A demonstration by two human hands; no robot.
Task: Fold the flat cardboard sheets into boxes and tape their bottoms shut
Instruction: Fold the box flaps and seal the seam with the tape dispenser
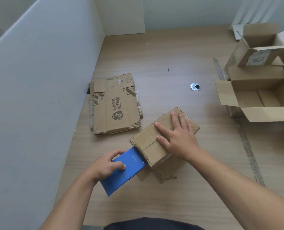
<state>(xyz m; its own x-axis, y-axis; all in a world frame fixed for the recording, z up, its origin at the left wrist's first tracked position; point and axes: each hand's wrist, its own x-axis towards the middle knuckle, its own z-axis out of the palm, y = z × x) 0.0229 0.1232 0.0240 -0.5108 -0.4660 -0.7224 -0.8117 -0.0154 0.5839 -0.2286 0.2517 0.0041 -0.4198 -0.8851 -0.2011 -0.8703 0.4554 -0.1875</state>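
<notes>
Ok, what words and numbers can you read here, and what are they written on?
"抖音商城" and "全球购": printed sideways on the top flat cardboard sheet, next to a shopping-bag logo.
"1786": it looks handwritten and upside down, on the white label of a box at the right.
Small white word on the blue tool: too small to read.
Small print and round stamp at the sheet's far end: too blurred to read.

partition wall (38, 97) left, open boxes (261, 90) right
</notes>
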